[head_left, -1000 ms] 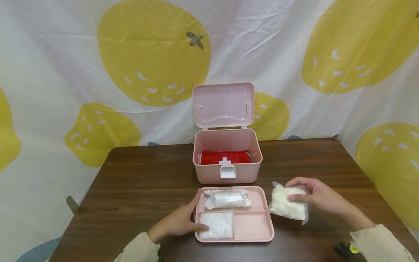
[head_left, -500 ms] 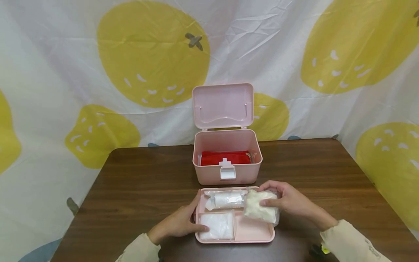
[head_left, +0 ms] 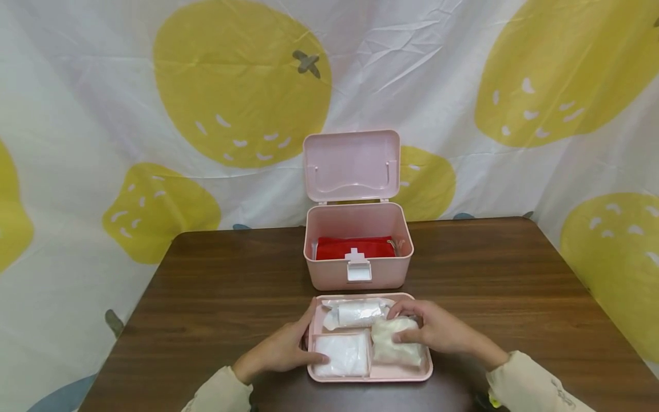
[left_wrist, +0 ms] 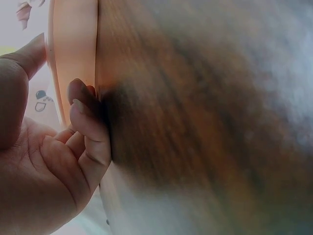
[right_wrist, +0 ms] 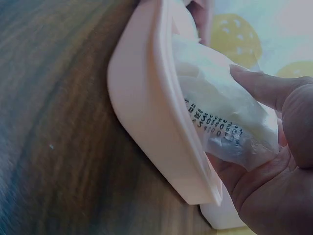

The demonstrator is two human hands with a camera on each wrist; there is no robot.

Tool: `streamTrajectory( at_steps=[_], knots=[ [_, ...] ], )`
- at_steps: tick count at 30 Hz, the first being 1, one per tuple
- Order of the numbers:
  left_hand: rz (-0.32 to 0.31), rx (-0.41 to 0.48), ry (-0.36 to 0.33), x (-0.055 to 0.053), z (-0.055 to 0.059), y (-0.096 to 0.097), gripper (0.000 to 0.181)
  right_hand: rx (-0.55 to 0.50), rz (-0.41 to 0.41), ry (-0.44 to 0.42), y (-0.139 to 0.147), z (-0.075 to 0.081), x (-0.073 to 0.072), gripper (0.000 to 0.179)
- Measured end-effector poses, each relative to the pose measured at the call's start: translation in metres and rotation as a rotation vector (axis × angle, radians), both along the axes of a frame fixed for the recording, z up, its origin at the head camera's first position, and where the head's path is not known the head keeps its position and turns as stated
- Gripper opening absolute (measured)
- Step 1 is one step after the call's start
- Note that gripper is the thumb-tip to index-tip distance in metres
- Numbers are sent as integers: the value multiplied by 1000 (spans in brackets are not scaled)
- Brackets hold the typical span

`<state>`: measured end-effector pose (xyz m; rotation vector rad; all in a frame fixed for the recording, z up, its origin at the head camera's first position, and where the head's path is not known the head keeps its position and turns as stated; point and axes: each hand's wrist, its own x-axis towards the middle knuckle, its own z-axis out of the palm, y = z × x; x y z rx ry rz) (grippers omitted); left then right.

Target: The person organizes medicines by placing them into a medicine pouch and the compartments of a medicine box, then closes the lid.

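Observation:
My right hand (head_left: 437,331) holds a cream-coloured, soft-looking packet (head_left: 392,349) in clear plastic, thumb on top and fingers at its far side. The packet lies in or just over the front right compartment of a pink divided tray (head_left: 399,373). Dark printed characters show on the packet (right_wrist: 215,120) in the right wrist view. My left hand (head_left: 280,348) grips the tray's left edge, thumb over the rim. Its fingers (left_wrist: 88,122) are curled against the outer wall. A white gauze packet (head_left: 341,355) fills the front left compartment, and a wrapped white roll (head_left: 356,313) lies across the back one.
Behind the tray stands a pink first-aid box (head_left: 358,274) with its lid (head_left: 352,166) raised. Inside it is a red pouch (head_left: 334,249). All stands on a dark wooden table (head_left: 231,274), with a lemon-print cloth (head_left: 247,194) hanging behind.
My right hand has carried the cream packet leftward from beside the tray, then down to the front right compartment. The left hand has stayed at the tray's left edge.

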<state>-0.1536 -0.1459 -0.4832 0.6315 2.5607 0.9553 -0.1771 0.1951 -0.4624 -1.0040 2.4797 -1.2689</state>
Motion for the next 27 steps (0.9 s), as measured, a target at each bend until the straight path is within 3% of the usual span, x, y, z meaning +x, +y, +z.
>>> streamTrajectory(
  at_steps=[10,18,23,27],
  knots=[
    [-6,-2,19,0,0,0,116,55,73,120,-4,-7,11,22],
    [-9,-2,21,0,2,0,115,69,157,365,-6,-7,17,18],
    [-7,3,21,0,2,0,115,175,99,543,-8,-6,21,23],
    [-8,2,21,0,2,0,115,247,24,603,-9,-6,25,27]
  ],
)
